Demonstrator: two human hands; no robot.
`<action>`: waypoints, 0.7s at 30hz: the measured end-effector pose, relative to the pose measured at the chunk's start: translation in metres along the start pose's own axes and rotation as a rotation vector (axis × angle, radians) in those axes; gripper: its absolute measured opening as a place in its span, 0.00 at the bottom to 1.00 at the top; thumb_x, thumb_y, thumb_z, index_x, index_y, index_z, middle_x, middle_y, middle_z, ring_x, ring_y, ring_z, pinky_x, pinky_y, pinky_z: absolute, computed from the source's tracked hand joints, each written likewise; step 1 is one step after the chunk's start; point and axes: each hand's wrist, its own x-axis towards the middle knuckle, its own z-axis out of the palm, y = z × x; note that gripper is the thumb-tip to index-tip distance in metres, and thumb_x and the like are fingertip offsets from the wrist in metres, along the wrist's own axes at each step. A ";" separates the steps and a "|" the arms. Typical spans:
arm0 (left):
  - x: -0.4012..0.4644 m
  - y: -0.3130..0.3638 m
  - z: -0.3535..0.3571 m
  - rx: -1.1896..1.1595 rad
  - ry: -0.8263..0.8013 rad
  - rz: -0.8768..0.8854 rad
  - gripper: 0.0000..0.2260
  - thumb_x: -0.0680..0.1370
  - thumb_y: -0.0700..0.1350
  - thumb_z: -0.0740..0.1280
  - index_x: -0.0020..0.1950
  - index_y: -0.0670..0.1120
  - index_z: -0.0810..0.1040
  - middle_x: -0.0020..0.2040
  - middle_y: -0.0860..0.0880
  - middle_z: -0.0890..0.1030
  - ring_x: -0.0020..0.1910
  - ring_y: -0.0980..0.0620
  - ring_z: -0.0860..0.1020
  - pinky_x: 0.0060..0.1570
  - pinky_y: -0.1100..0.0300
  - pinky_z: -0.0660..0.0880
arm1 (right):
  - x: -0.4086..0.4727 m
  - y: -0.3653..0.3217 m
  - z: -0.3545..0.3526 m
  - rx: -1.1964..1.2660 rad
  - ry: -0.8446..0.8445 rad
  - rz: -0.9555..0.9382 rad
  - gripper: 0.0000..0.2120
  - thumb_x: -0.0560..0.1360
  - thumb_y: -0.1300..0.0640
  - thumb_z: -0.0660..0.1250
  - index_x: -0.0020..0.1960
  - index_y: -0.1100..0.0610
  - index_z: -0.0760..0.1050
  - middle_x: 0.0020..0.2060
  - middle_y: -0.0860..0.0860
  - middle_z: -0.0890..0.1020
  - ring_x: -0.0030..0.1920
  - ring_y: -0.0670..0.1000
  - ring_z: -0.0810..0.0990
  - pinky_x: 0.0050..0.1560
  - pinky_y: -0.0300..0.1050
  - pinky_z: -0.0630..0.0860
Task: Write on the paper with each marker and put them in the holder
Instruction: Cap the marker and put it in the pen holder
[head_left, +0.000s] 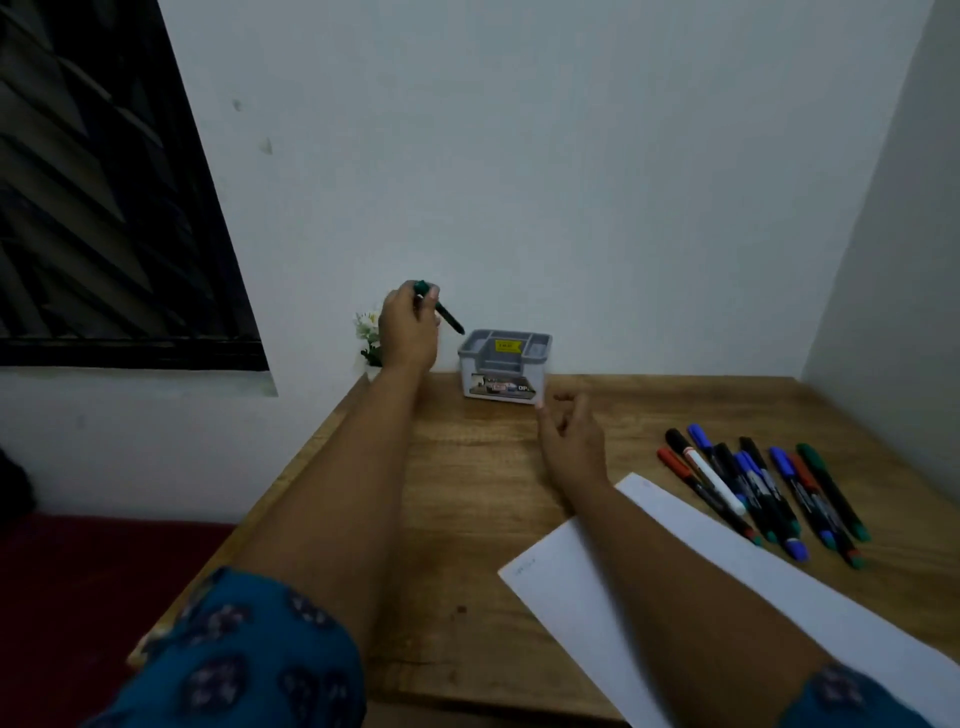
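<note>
My left hand (409, 332) grips a green-capped marker (448, 314) in the air, just left of and above the grey holder (505, 364) at the back of the wooden desk. The marker slants down toward the holder's left rim. My right hand (570, 436) hovers over the desk just in front of the holder's right corner, fingers loosely curled and holding nothing. A white paper sheet (727, 582) lies at the front right, partly under my right forearm. Several markers (758, 486) with black, blue, red and green caps lie in a loose row at the right.
A small white flower (368, 332) in a pot stands against the wall behind my left hand. The desk (457, 519) sits in a corner, walls behind and to the right. A dark window is at the upper left, a red floor below the desk's left edge.
</note>
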 end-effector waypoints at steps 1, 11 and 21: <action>0.012 0.001 0.003 0.083 -0.045 0.055 0.11 0.82 0.46 0.61 0.52 0.39 0.77 0.51 0.39 0.79 0.41 0.47 0.79 0.42 0.55 0.77 | -0.001 0.005 -0.001 -0.012 0.032 -0.041 0.15 0.79 0.46 0.63 0.59 0.55 0.71 0.39 0.50 0.78 0.42 0.51 0.77 0.36 0.40 0.70; 0.052 -0.038 0.055 0.537 -0.530 -0.029 0.15 0.82 0.49 0.61 0.58 0.37 0.74 0.56 0.36 0.78 0.53 0.40 0.77 0.49 0.54 0.73 | 0.015 0.017 0.001 0.003 0.043 -0.059 0.12 0.79 0.49 0.63 0.58 0.55 0.71 0.44 0.51 0.80 0.45 0.49 0.78 0.38 0.38 0.70; -0.022 -0.104 0.082 0.023 -0.302 -0.360 0.25 0.83 0.53 0.58 0.76 0.41 0.60 0.72 0.41 0.69 0.70 0.42 0.69 0.66 0.53 0.68 | 0.062 0.011 0.012 -0.152 -0.228 0.264 0.26 0.79 0.56 0.60 0.75 0.58 0.59 0.70 0.57 0.70 0.67 0.60 0.72 0.65 0.53 0.72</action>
